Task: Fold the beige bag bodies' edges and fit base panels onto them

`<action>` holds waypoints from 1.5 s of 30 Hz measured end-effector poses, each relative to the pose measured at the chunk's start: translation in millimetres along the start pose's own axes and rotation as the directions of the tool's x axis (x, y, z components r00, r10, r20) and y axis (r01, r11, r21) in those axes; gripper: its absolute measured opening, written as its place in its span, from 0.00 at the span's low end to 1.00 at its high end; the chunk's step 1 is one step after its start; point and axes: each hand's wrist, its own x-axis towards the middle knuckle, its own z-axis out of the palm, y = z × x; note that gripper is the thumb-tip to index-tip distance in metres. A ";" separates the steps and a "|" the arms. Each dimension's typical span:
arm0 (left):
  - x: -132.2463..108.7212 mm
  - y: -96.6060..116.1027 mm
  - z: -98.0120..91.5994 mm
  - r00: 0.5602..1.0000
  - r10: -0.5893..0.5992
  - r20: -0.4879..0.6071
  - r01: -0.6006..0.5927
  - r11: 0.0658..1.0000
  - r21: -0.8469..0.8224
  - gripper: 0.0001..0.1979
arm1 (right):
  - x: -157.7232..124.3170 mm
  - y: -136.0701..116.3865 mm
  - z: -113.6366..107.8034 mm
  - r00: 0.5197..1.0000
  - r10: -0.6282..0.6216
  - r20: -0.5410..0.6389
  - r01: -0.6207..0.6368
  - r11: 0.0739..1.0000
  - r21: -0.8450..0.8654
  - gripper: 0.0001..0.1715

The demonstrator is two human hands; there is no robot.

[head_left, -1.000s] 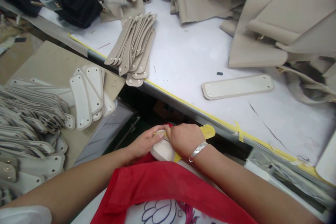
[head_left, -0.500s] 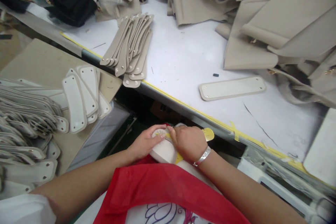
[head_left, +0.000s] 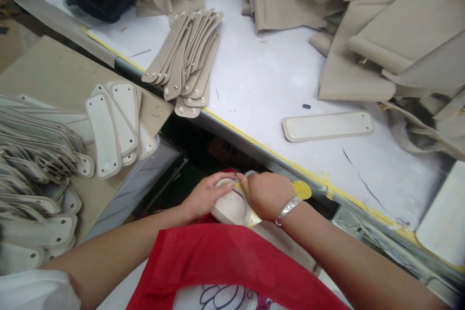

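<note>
Over my lap, both hands meet on a beige leather-like bag piece (head_left: 229, 209) with a rounded end. My left hand (head_left: 203, 197) is closed on its upper left edge, with the thumb lying across the top. My right hand (head_left: 267, 197), a silver bracelet at the wrist, is curled over its right side with the thumb near my left fingertips. A yellow flat strip (head_left: 302, 190) sticks out past my right hand, and more yellow shows below that hand. My right fingertips are hidden, as is the far side of the piece.
Beige straps with studs (head_left: 192, 53) lie piled at the table edge (head_left: 261, 143). One pale strap (head_left: 329, 126) lies alone beside a small black piece (head_left: 306, 106). Beige bag parts (head_left: 363, 53) crowd the back right. More straps (head_left: 39, 145) cover a board at left.
The view has shifted slightly. Both hands stay on the bag piece; my right hand has turned a little, and more of the piece's rounded end and curved edge shows between them.
</note>
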 end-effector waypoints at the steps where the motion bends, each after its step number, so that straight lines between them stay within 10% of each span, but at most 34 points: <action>1: 0.3 -0.5 -0.7 1.000 -0.001 0.004 0.001 1.000 -0.007 0.23 | 1.4 2.1 -1.1 0.999 -0.028 0.035 0.029 0.999 -0.015 0.30; 14: 6.8 -6.7 -6.2 1.000 -0.021 0.001 0.021 1.000 -0.015 0.22 | 29.4 13.1 -37.1 0.828 -0.334 0.450 0.402 0.914 -0.061 0.32; 21: 7.8 -11.3 -9.7 0.999 -0.009 0.041 0.008 1.000 0.013 0.17 | 23.6 16.9 -4.7 0.868 -0.380 0.319 0.387 0.921 0.042 0.27; 29: 10.5 -12.9 -16.1 0.997 0.034 0.070 -0.036 0.999 0.027 0.19 | 30.4 3.7 -44.3 0.853 -0.215 0.475 0.285 0.955 -0.081 0.27; 36: 11.1 -15.7 -20.4 0.992 0.074 0.101 -0.079 0.996 0.050 0.17 | 19.5 4.9 -14.9 0.893 -0.133 0.431 0.077 0.986 0.145 0.23; 45: 13.3 -16.2 -25.7 0.990 0.076 0.119 -0.082 0.996 0.045 0.17 | 26.1 -9.5 -47.0 0.875 -0.147 0.461 0.217 0.971 -0.101 0.26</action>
